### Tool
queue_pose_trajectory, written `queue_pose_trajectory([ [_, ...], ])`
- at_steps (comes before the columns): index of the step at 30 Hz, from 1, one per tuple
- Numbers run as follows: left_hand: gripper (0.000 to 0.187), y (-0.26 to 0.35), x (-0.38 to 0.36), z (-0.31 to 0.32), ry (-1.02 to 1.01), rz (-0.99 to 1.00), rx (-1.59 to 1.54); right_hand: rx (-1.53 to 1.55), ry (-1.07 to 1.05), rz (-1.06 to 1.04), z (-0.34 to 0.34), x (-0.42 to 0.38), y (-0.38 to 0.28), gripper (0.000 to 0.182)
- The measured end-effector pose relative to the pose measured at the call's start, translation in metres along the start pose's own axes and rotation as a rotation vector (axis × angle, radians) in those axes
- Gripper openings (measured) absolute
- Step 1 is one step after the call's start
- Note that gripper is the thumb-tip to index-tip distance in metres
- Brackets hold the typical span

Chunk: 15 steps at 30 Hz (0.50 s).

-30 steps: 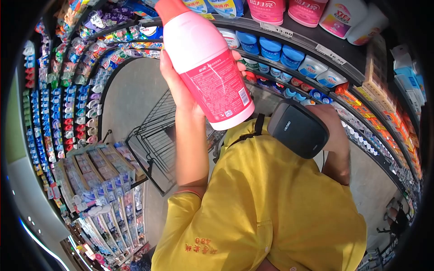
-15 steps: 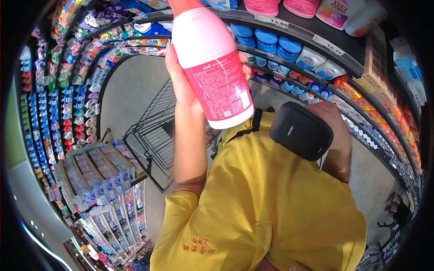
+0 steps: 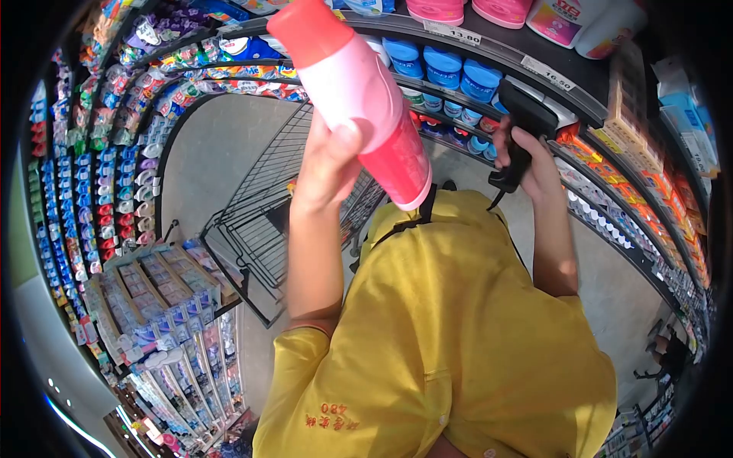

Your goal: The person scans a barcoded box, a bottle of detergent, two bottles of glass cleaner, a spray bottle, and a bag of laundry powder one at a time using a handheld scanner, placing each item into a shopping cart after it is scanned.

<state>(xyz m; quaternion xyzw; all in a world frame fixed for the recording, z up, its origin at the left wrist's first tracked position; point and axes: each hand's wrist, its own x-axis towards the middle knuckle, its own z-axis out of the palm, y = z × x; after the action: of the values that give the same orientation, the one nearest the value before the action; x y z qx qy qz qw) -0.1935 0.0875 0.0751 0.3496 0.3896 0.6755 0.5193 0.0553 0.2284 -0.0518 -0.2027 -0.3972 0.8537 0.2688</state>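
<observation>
My left hand (image 3: 328,168) is wrapped round a pink detergent bottle (image 3: 365,107) with a red cap, its thumb pressed on the side. The bottle leans, cap towards the upper left, and its red label is partly turned away. On the other side, my right hand (image 3: 536,164) grips a black handheld barcode scanner (image 3: 530,114) by its handle. A cord runs down from the handle. The scanner's head is raised in front of the shelf, and it is apart from the bottle.
A wire shopping cart (image 3: 256,217) stands on the floor at the left. Curved shelves (image 3: 489,34) of detergent bottles and blue tubs run ahead and to the right. A display rack (image 3: 153,286) of small packs stands at lower left. Another person (image 3: 670,355) is at far right.
The bottle has rotated in my left hand, so its printed back label no longer faces me and its cap shows. My right hand has lifted and turned the scanner upwards.
</observation>
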Motion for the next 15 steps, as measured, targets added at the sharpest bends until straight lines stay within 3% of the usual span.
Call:
queue_pose_trajectory([
  [3,0.077,-0.008,-0.010,0.013,0.229,0.145,0.155,0.172,0.012,0.107,0.007,0.008,0.004,0.035],
  [4,0.077,-0.005,-0.012,0.016,0.231,0.143,0.153,0.244,-0.001,0.171,0.011,0.010,0.005,0.036],
  [5,0.076,-0.003,-0.013,0.018,0.163,0.110,0.236,0.368,-0.142,0.205,0.010,0.016,0.013,0.037],
  [8,0.075,-0.004,-0.015,0.027,0.120,0.036,0.293,0.445,-0.163,0.331,0.016,0.019,0.033,0.040],
  [10,0.078,-0.014,-0.018,0.025,0.117,0.097,0.487,0.467,-0.181,0.385,0.003,0.022,0.061,0.045],
  [11,0.084,-0.023,-0.016,0.028,0.182,0.216,0.450,0.496,-0.122,0.460,0.012,0.023,0.065,0.048],
  [12,0.084,-0.028,-0.016,0.025,0.192,0.209,0.447,0.523,-0.062,0.536,0.020,0.023,0.068,0.051],
  [15,0.094,-0.039,-0.021,0.013,0.105,0.280,0.650,0.518,-0.096,0.538,0.036,0.026,0.075,0.055],
])
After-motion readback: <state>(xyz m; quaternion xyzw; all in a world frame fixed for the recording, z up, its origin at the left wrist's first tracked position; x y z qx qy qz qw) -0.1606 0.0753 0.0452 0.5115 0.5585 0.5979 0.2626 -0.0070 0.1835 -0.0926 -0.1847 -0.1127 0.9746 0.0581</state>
